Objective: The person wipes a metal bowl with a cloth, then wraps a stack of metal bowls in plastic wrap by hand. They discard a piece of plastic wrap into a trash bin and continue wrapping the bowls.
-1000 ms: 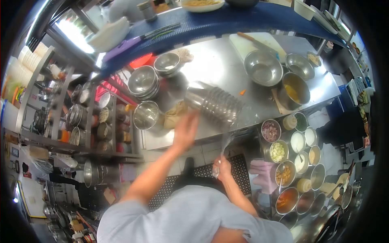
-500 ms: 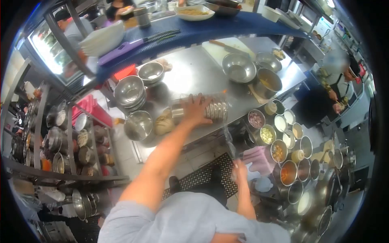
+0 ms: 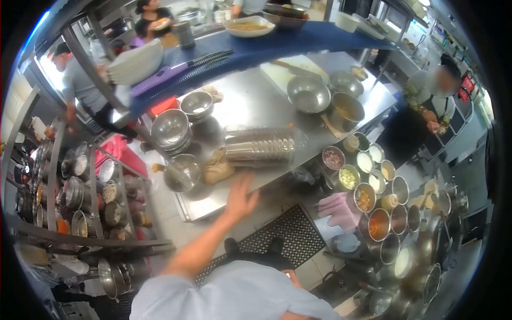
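My left hand hangs over the front edge of the steel table, fingers spread, touching nothing that I can see. Just beyond it lies a row of nested metal containers on its side, wrapped in clear plastic. A crumpled tan bag or cloth rests against its left end. Most of my right hand is tucked against my body, behind my grey shirt; its fingers barely show and I cannot make out what they hold, if anything.
Metal bowls stand stacked on the table's left, with a single bowl nearer. A large bowl and a pot stand at right, near a cutting board. Food tubs line my right. A co-worker stands beyond them.
My left hand has come off the wrapped containers and back toward me. My right hand has drawn in from the plastic strip to my body, and the strip no longer hangs over the edge.
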A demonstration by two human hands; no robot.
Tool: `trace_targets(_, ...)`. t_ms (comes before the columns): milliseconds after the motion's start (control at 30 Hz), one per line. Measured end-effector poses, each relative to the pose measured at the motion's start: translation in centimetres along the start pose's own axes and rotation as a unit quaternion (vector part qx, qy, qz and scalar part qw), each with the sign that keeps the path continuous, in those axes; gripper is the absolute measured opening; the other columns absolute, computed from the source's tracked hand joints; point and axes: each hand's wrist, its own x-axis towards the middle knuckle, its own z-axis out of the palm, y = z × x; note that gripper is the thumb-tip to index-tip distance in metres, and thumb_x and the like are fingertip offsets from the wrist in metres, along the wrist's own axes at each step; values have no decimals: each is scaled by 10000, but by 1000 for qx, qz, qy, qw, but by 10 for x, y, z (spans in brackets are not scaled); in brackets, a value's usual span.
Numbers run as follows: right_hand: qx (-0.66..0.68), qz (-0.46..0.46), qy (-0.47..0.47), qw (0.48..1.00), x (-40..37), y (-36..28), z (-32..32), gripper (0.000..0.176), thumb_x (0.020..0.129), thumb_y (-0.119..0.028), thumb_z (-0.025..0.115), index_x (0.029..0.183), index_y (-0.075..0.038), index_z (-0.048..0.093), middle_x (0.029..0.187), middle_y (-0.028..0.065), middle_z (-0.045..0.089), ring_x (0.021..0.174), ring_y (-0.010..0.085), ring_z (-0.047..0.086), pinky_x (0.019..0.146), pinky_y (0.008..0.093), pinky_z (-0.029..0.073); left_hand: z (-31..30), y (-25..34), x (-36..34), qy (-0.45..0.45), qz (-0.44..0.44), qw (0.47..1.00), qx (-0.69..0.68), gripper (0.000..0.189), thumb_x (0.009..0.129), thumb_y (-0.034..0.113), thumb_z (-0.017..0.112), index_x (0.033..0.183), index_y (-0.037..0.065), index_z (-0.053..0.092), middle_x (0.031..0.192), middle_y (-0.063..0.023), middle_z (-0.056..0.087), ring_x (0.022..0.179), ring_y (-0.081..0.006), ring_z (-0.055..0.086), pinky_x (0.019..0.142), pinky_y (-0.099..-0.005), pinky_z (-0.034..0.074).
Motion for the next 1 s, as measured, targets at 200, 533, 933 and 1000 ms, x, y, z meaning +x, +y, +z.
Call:
trace_targets(200, -218, -82, 6, 973, 94, 78, 3, 334, 962, -295, 467, 994, 10, 600, 910, 262, 620, 891, 411, 593, 796, 460, 451, -8, -34, -245, -442, -367, 806, -141, 557, 932, 503, 493, 1222, 37, 584, 1255, -177, 578, 1187, -292, 539, 994, -381, 420)
trace_targets(533, -427, -351, -361, 751, 155, -215, 217, 802, 907, -486, 531, 1465, -3, 218, 1506, 227, 263, 1410, 444, 155, 1099, 630, 170, -94, -98, -197, 89, -564, 576, -585, 530, 987, 442, 441, 1344, 50, 418, 1394, -163, 401, 1283, -301, 411, 1035, -490, 392)
trace_targets(933, -298, 127, -246, 914, 139, -84, 168, 679, 916, -474, 518, 1369, 24, 436, 1250, 269, 565, 1228, 352, 513, 1021, 376, 391, -114, -422, -243, 153, -722, 547, -396, 315, 903, 293, 475, 1123, 72, 516, 1055, -149, 557, 963, -316, 562, 722, -536, 484)
trace_targets(1000, -302, 184, -239, 904, 116, -90, 154, 640, 935, -481, 480, 1373, -15, 451, 1298, 241, 540, 1242, 334, 501, 1035, 369, 369, -102, -427, -195, 64, -717, 616, -320, 451, 899, 306, 501, 1274, 58, 465, 1239, -186, 507, 1149, -405, 504, 843, -649, 453)
